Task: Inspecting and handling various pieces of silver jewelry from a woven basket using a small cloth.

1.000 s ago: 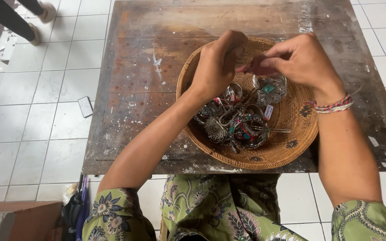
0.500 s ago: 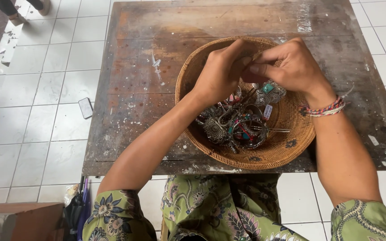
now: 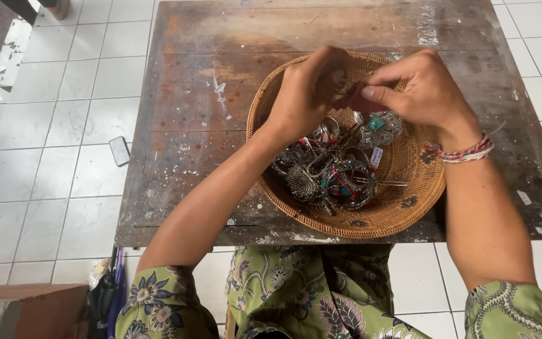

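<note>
Head view: left hand (image 3: 305, 94) and right hand (image 3: 418, 94) are pinching one small jewellery piece (image 3: 352, 100) together above the basket (image 3: 403, 204) on the table (image 3: 183, 125); a pile of bracelets (image 3: 334, 169) is lying unsorted inside.

Small item pinched between left hand (image 3: 305, 94) and right hand (image 3: 418, 94): hidden by fingers, kind unclear. Basket (image 3: 403, 210) far rim: covered by hands. Jewellery heap (image 3: 334, 166): pieces tangled, indistinct. Bench (image 3: 183, 157): cut off at top edge.
</note>
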